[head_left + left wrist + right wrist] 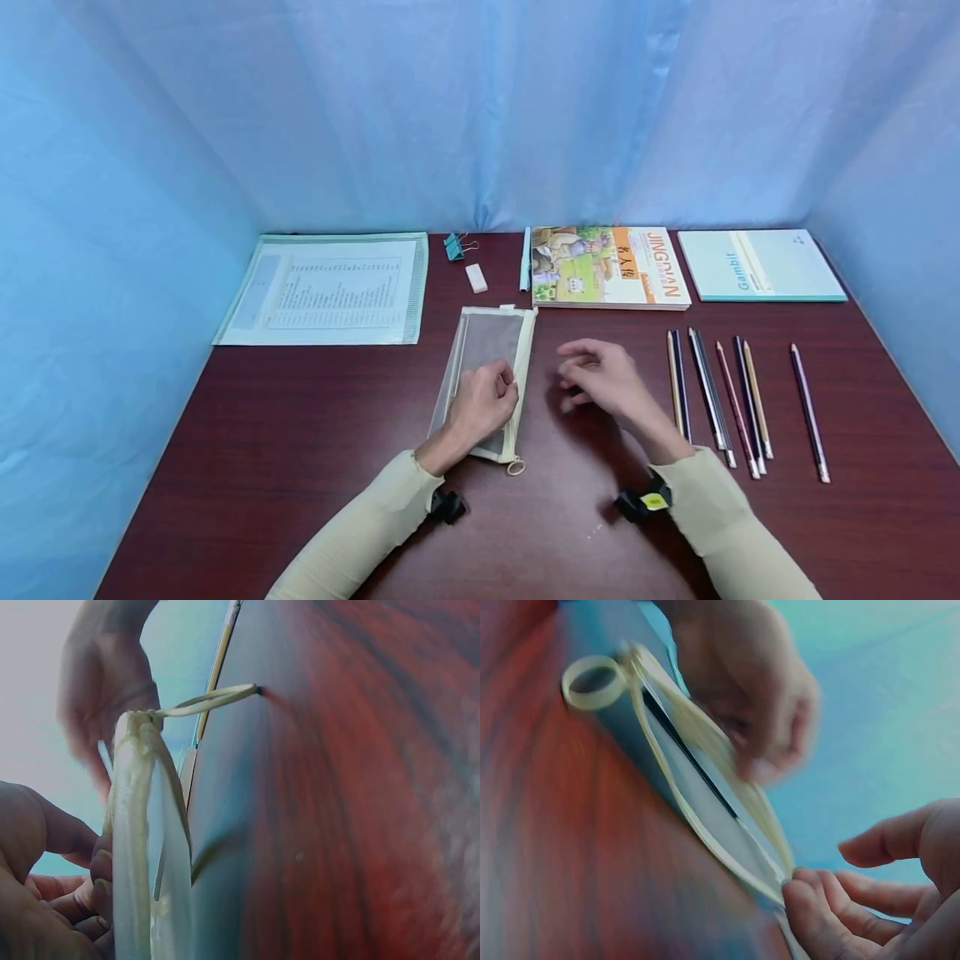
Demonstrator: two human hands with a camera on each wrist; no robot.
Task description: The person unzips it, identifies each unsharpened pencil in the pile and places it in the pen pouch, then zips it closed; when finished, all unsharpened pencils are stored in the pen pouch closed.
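A see-through pencil pouch (491, 333) with a cream zipper edge and a ring pull (515, 467) lies on the table. My left hand (486, 402) lies over it and pinches the zipper edge with curled fingers. In the right wrist view the pouch's mouth (705, 791) gapes, with a thin dark strip inside that I cannot identify. My right hand (602, 379) is just right of the pouch, its fingers loosely bent and blurred, holding nothing. Several pencils (738, 408) lie in a loose row to the right of that hand.
Along the back are a document sleeve (337, 292), a teal binder clip (454, 247), a white eraser (476, 278), a light-blue pen (525, 260), a picture-covered book (592, 267) and a pale notebook (787, 271). Blue curtains (420, 108) enclose the table (300, 417).
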